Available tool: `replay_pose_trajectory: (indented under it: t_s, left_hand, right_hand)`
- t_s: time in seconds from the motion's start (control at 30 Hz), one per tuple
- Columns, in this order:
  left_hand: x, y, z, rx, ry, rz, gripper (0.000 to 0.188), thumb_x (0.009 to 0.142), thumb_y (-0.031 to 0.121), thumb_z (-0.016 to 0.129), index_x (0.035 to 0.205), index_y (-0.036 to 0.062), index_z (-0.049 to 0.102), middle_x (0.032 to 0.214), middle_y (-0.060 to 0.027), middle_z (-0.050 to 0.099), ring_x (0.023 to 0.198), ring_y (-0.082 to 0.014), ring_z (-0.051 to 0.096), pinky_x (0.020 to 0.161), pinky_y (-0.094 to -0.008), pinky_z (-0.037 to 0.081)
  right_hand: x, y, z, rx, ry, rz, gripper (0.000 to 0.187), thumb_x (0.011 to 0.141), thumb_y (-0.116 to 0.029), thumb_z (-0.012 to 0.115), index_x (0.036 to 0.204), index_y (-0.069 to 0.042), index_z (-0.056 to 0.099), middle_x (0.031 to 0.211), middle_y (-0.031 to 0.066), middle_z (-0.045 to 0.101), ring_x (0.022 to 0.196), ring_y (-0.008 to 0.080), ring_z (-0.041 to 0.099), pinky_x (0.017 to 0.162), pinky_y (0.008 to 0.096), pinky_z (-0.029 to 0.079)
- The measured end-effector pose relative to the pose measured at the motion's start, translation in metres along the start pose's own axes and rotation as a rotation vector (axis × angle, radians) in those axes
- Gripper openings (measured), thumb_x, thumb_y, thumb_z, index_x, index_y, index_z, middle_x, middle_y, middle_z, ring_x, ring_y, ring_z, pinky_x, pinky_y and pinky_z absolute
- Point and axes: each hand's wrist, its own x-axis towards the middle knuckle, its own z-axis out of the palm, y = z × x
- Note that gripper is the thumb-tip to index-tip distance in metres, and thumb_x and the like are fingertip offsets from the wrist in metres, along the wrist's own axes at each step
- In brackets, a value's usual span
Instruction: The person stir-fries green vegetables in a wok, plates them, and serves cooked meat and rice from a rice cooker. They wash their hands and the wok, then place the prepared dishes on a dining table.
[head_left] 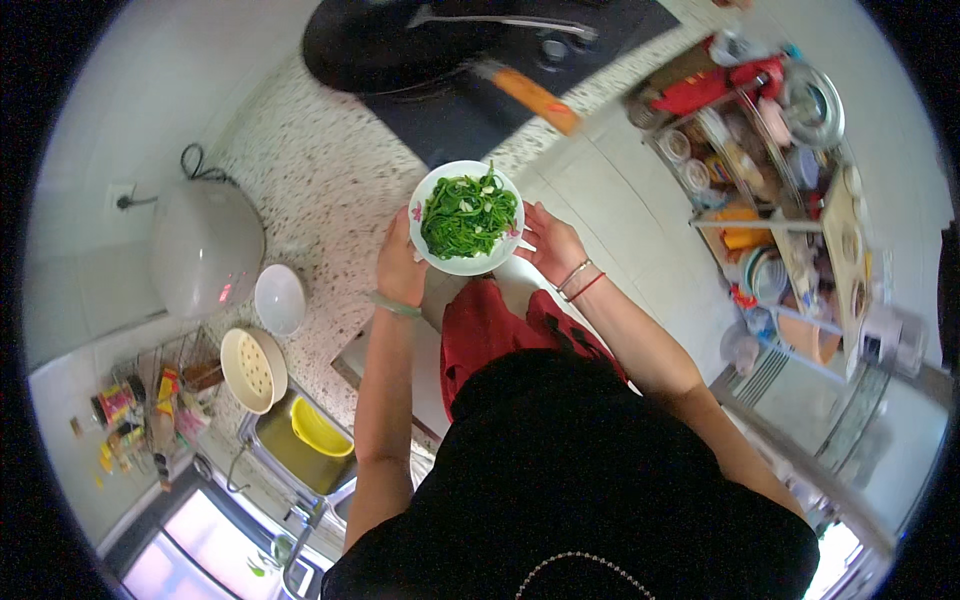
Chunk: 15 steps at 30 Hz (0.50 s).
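Between my two hands is a white plate (455, 268) with pink flower marks, heaped with cooked leafy greens (467, 220) and pale bits that look like garlic. My left hand (401, 265) grips the plate's left rim, with a pale bangle at the wrist. On the other side my right hand (550, 243) holds the right rim, its fingers partly hidden under the plate. The plate is held level in front of my body, near the counter's edge.
A black wok (375, 50) with a wooden handle (530, 98) sits on the dark stove, a metal utensil across it. On the speckled counter (310, 160) stand a white bowl (280, 300), a cream colander (252, 370) and a rice cooker (208, 250). The sink holds a yellow basin (320, 430). Crowded shelves (770, 225) stand right.
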Motion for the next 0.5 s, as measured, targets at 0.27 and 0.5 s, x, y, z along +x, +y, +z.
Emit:
replay_pose_trajectory:
  t_s: [0.27,0.5]
  left_hand:
    - [-0.029,-0.029,0.202,-0.209,-0.192,-0.342,0.046,0.091,0.036,0.051,0.129,0.0103,0.044,0.125,-0.0025,0.046,0.113,-0.0209,0.045,0.092,-0.0437,0.041]
    - [-0.082,-0.09,0.44,0.019,-0.571,-0.439,0.04,0.091,0.034,0.051,0.123,0.0104,0.048,0.121,-0.0024,0.048,0.11,-0.0203,0.048,0.088,-0.0419,0.045]
  right_hand:
    - [-0.141,-0.032,-0.171,0.207,0.16,-0.313,0.039,0.099,-0.032,0.032,0.121,-0.004,0.047,0.117,0.0054,0.054,0.104,0.0179,0.053,0.088,0.0388,0.046]
    - [-0.285,-0.054,-0.361,0.507,0.327,-0.605,0.037,0.099,-0.03,0.033,0.123,-0.005,0.045,0.12,0.0051,0.053,0.105,0.0175,0.053,0.086,0.0375,0.046]
